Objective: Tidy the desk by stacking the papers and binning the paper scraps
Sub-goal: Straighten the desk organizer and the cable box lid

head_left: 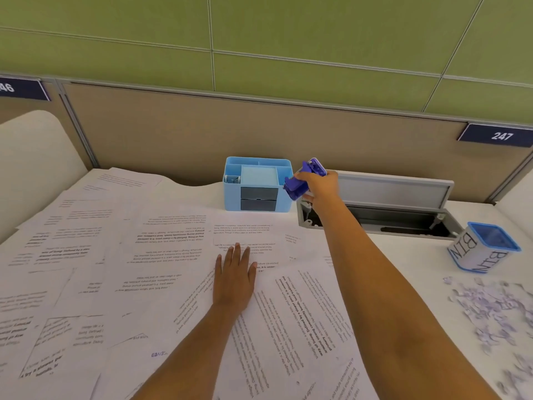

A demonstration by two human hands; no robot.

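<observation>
Printed papers (161, 255) lie spread and overlapping across most of the white desk. My left hand (235, 277) rests flat on them near the middle, fingers together, holding nothing. My right hand (320, 187) is stretched to the back of the desk and grips a blue-purple stapler (302, 180), lifted just right of a light blue desk organiser (256, 184). A small container with a blue rim, labelled BIN (483, 246), stands at the right. Paper scraps (496, 316) lie scattered in front of it, along the right edge.
An open grey cable tray (380, 215) with a raised lid is set into the desk behind my right arm. A beige partition (259, 134) closes the back of the desk, with a number plate 247 (499, 136) at the right.
</observation>
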